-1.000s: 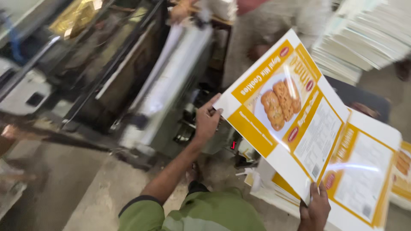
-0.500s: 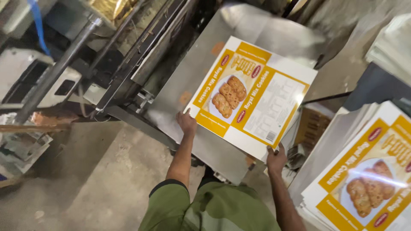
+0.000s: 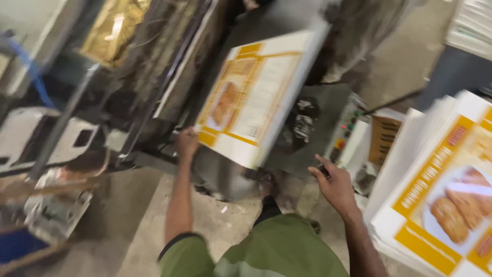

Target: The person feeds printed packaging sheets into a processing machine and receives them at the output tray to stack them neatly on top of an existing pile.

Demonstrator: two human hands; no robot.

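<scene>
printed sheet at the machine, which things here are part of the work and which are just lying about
In use:
- printed sheet, held at its lower left corner by the left hand
- right hand, open, off the sheet
- machine

Lying about:
- stack of printed sheets on the right
- control panel

Printed sheet (image 3: 256,97) ahead on machine (image 3: 154,77); sheet stack (image 3: 446,195) right; control panel (image 3: 348,128) between.
</scene>
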